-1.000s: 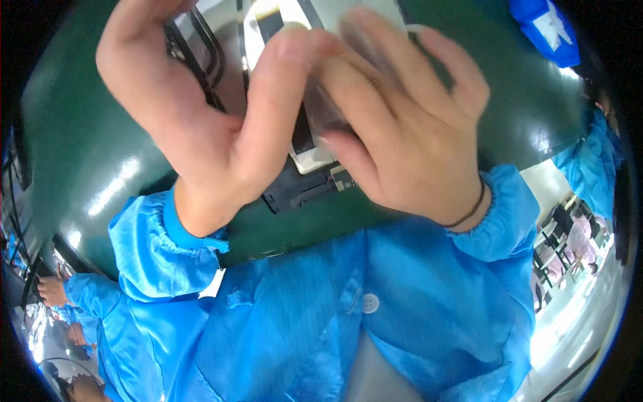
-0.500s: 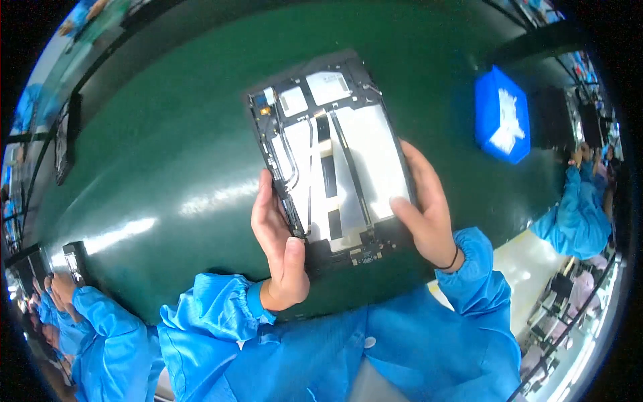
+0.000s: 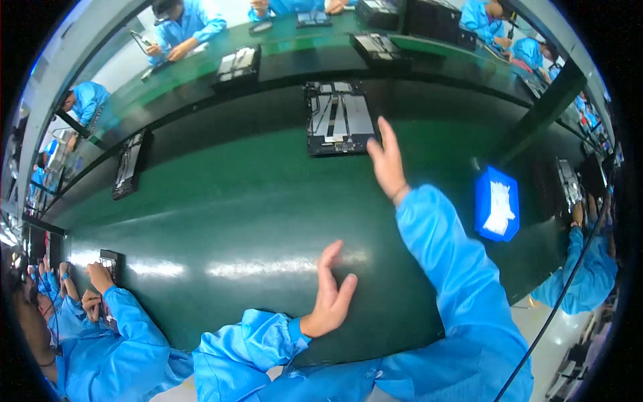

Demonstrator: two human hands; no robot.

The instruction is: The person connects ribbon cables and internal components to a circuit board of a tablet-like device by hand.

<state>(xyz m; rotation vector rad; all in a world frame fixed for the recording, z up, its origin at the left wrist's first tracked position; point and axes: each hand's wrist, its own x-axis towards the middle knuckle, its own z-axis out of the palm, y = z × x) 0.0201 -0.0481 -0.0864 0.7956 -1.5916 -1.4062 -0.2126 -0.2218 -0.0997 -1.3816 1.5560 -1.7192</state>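
Note:
An opened tablet [image 3: 362, 119], its metal plates, ribbon cables and circuit boards bare, lies at the far side of the green bench [image 3: 221, 228]. Just off its near right corner is my right hand [image 3: 388, 161], arm stretched forward, fingers and thumb apart and holding nothing. Whether the thumb tip touches the tablet's edge, I cannot tell. Much closer to me, my left hand [image 3: 328, 295] hovers over the bench with thumb and fingers spread and nothing in it.
On the right stands a blue bin [image 3: 495, 204] with white pieces inside. Another opened tablet [image 3: 128, 167] lies at the left. Beyond a dark rail are more tablets [image 3: 239, 63] and co-workers in blue. A co-worker's hand [image 3: 100, 276] works close on my left; another person sits at right.
The tablet, held between both hands before, now lies at the bench's far side, let go. My right hand has reached forward; my left has drawn off to the right and nearer me. The view has tilted up.

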